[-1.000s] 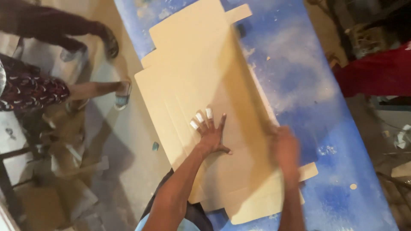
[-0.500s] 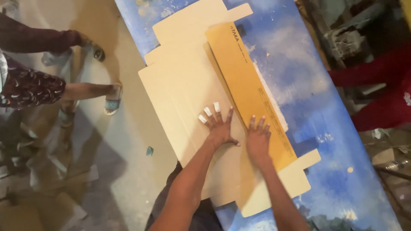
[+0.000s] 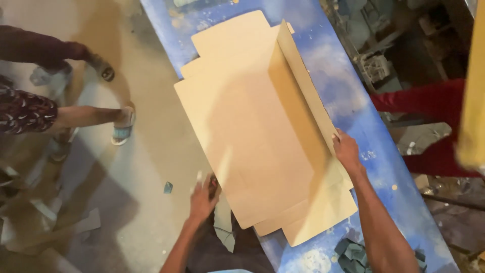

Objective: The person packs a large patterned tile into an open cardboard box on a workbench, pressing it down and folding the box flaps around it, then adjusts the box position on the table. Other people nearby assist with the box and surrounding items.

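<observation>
View from above: my right hand (image 3: 346,150) grips the raised side flap (image 3: 298,96) of the flat cardboard sheet (image 3: 247,141), fingers closed on its edge, the flap standing tilted over the sheet. The sheet lies on the blue table (image 3: 353,106), overhanging its edge toward the floor. My left hand (image 3: 202,197) hovers, blurred, just off the sheet's near corner, holding nothing, fingers loosely spread. Beyond the sheet's overhanging edge, another person's sandalled foot (image 3: 123,129).

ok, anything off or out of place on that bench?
Mostly the overhang: the stack of cardboard sheets sticks out past the left edge of the blue bench. The right hand holds one long flap upright. The left hand is blurred near the stack's corner. Scraps litter the floor.
</observation>
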